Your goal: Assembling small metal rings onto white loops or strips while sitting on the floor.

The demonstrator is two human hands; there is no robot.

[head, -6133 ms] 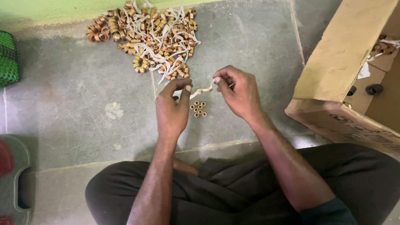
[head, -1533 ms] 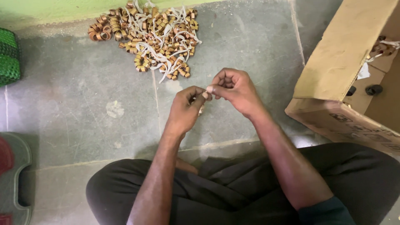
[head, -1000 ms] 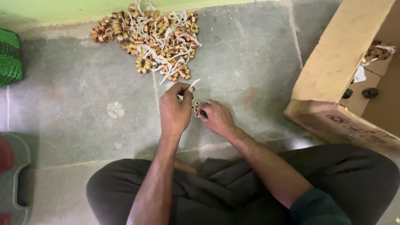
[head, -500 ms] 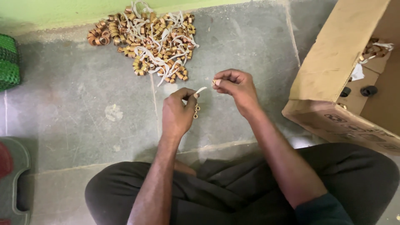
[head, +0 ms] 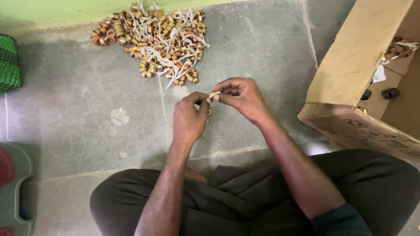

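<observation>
Fingertips of the left hand (head: 189, 118) and right hand (head: 241, 97) meet above the floor (head: 87, 113), pinching a pale string (head: 214, 94) between them, with a brass ring (head: 208, 112) hanging just below.

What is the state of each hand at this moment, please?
Left hand: closed, pinching the white string.
Right hand: closed, pinching the same string's tip; a small ring may be there, too small to tell.

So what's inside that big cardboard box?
Inside the cardboard box lie two small black parts and some brown rings with white cord. Its flap and the picture's edge hide the rest.
</observation>
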